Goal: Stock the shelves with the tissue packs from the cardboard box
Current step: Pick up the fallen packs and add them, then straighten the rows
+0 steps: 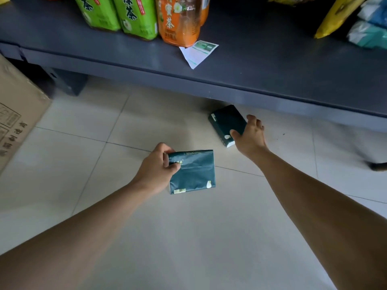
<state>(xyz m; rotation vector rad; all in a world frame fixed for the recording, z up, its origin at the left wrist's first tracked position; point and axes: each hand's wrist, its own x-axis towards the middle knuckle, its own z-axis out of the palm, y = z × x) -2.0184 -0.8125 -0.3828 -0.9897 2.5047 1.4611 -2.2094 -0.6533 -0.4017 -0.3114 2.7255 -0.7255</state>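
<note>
My left hand (158, 167) pinches the upper left corner of a dark green tissue pack (193, 174), which hangs above the tiled floor. A second dark green tissue pack (225, 121) lies on the floor just in front of the grey shelf (261, 65). My right hand (250, 135) rests on its near right corner, thumb on top and fingers spread along its right side. The cardboard box (16, 116) stands at the left edge; its inside is out of view.
On the shelf stand green and orange bottled-tea packs (138, 15), a white paper slip (199, 53), a yellow bag (337, 15) and pale wrapped packs (370, 28) at the far right. A dark shoe tip (378, 165) shows at the right edge.
</note>
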